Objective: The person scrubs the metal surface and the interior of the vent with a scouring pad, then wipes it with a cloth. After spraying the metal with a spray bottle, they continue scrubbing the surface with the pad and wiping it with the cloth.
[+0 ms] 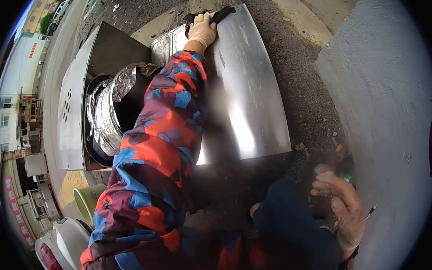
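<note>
My left hand [202,30], in a thin pale glove, lies over a crumpled black cloth [224,13] at the far end of a shiny metal panel [247,78]. The fingers rest on the cloth with their tips bent over it, and the bunched ends stick out on both sides. Scuffs and pale streaks mark the panel's surface. At the lower right, by the grey wall, my right hand [350,208] hovers with fingers half bent and thumb apart. Nothing shows in it, and its thin glove looks dirty.
Left of the panel stands a metal housing [118,48] with a foil-wrapped round opening [108,113]. A pale green bucket [87,199] stands near my sleeve. A grey wall [381,94] rises on the right. My bent knee [289,215] is below the panel.
</note>
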